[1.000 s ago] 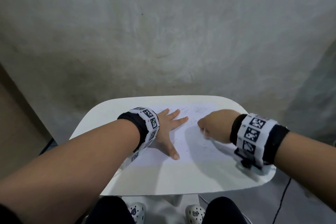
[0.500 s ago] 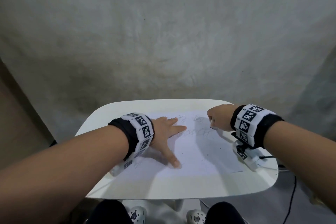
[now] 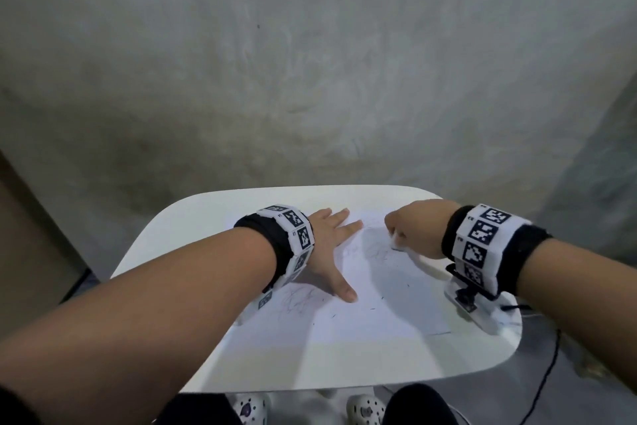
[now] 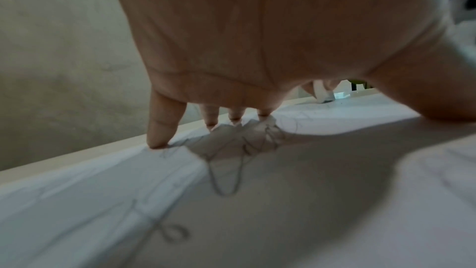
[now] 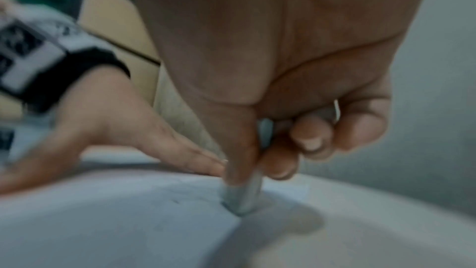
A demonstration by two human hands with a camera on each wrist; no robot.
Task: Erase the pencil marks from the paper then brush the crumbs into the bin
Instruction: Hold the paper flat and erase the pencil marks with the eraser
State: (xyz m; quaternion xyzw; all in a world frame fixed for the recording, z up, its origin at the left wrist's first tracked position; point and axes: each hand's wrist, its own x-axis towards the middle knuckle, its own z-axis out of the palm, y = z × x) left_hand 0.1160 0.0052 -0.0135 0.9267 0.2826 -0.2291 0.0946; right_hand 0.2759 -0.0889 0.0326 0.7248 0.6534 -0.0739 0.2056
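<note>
A white sheet of paper (image 3: 372, 300) with faint pencil scribbles (image 4: 226, 172) lies on a small white table (image 3: 193, 217). My left hand (image 3: 331, 245) lies flat on the sheet's left part, fingers spread, pressing it down. My right hand (image 3: 410, 228) is curled in a fist at the sheet's far right part and pinches a white eraser (image 5: 244, 197), whose tip touches the paper. Small dark crumbs (image 3: 375, 304) are scattered over the middle of the sheet. The bin is not in view.
A grey wall (image 3: 310, 62) rises just behind the table. A black cable (image 3: 548, 366) hangs off the table's right side. My knees and patterned shoes (image 3: 365, 411) show below the near edge. A brown panel (image 3: 20, 235) stands at the left.
My right hand with the eraser went from mid-sheet to the far right corner, then came back a little toward the middle. The left hand stays pressed on the paper.
</note>
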